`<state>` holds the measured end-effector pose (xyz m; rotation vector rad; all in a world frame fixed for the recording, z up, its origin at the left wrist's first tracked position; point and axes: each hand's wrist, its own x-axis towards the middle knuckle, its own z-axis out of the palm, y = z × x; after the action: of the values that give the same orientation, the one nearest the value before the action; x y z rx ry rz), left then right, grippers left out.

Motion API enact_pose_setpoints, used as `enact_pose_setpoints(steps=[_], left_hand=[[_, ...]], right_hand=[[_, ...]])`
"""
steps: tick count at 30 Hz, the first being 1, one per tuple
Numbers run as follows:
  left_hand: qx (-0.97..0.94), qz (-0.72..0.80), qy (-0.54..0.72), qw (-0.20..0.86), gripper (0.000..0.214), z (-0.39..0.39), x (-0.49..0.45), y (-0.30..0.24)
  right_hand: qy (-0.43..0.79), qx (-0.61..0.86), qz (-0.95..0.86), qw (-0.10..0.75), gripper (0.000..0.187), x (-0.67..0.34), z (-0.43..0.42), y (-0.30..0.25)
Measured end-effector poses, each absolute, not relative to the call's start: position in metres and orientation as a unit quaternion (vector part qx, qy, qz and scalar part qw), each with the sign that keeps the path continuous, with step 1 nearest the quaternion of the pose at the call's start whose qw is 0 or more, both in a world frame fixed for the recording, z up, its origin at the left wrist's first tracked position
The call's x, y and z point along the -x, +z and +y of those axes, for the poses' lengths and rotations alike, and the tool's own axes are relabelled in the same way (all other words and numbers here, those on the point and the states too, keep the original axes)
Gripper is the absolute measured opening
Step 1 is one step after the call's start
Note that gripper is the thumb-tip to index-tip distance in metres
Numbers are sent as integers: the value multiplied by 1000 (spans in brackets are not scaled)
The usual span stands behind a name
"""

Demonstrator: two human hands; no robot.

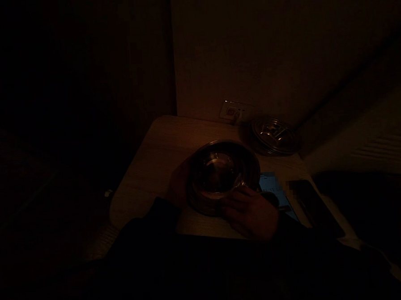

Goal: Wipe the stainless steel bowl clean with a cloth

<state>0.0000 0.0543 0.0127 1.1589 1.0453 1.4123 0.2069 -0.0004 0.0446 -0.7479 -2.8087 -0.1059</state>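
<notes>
Your left hand [178, 184] and right hand [251, 212] clasp the steel bowl [222, 175] on the dim worktop [154, 170], fingers wrapped around its sides

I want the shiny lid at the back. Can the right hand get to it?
Probably yes. The right hand rests on the metal bowl, and the lid lies just beyond, with bare table between and nothing visibly blocking, though it is dark.

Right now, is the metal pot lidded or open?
Open: the metal pot shows its bare inside, and a lid lies apart behind it.
</notes>
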Motion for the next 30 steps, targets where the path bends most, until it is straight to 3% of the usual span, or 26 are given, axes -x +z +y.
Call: enact_pose_setpoints(steps=[4, 19, 26, 30], left_hand=[[-500, 450, 572, 469, 52, 53, 2, 12], [-506, 416, 580, 485, 56, 52, 1, 13], [-496, 426, 579, 487, 58, 52, 0, 14], [-513, 397, 582, 490, 56, 52, 0, 14]], right_hand=[[-33, 251, -957, 139, 11, -199, -1, 42], [-32, 248, -967, 52, 10, -208, -2, 50], [-32, 256, -962, 82, 11, -198, -2, 45], [-36, 256, -965, 50, 9, -207, -2, 51]])
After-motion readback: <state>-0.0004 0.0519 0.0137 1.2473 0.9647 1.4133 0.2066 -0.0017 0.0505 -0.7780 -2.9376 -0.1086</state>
